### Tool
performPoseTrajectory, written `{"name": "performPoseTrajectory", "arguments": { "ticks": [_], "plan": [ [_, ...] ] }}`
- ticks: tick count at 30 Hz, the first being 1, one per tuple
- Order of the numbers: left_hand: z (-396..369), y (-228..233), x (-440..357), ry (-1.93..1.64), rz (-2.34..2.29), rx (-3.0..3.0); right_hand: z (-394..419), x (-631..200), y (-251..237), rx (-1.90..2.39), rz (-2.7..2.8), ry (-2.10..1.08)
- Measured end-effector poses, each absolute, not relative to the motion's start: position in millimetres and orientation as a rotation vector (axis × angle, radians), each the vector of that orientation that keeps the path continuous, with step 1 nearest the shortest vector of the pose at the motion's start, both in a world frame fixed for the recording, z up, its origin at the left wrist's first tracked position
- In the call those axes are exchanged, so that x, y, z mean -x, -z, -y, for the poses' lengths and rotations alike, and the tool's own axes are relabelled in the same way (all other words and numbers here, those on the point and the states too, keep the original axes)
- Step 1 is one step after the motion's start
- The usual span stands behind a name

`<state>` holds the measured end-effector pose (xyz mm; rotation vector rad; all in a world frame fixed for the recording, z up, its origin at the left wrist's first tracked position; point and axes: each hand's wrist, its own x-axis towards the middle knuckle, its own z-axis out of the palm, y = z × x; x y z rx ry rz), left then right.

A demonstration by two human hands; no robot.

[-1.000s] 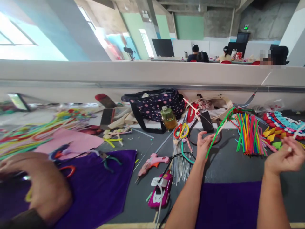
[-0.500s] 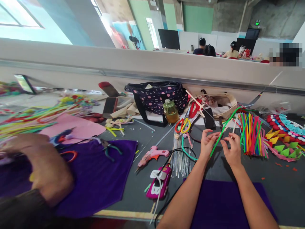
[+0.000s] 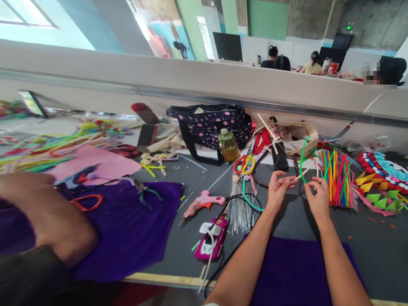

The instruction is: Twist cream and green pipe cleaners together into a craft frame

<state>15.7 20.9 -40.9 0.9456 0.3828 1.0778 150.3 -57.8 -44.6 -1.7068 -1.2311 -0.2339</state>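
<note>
While no writing can be read anywhere, the left hand [image 3: 276, 191] and right hand [image 3: 317, 196] pinch a green pipe cleaner [image 3: 301, 158] above the gray table [image 3: 376, 250], beside the bright pipe cleaner bundle [image 3: 336, 176].

Your dark grey surface [image 3: 376, 255] carries purple cloths [image 3: 134, 229] at 6 and 9 o'clock — a pink glue gun [image 3: 204, 200] centre, bright pipe cleaners [image 3: 336, 178] at 2, a spotted bag [image 3: 213, 125] at 12.

Bright daylight enters from windows far left of the left hand [image 3: 278, 192]; edges bow, co-worker's arm [image 3: 47, 216] blurs.
</note>
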Motion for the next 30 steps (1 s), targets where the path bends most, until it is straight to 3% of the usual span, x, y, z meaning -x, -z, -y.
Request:
{"name": "performPoseTrajectory", "arguments": {
  "ticks": [8,16,25,30],
  "plan": [
    [-21,42,-16,-1.065,-0.385,-0.959,62,-164,44,1.709,1.262,0.272],
    [-27,39,-12,-1.129,-0.413,-0.901,64,-172,36,1.463,0.976,0.025],
    [-30,37,-10,-1.214,-0.408,-0.834,91,-183,14,1.404,0.792,0.738],
    [-28,28,-6,-1.196,-0.317,-0.704,92,-184,18,1.54,0.872,0.895]
  ]
}}
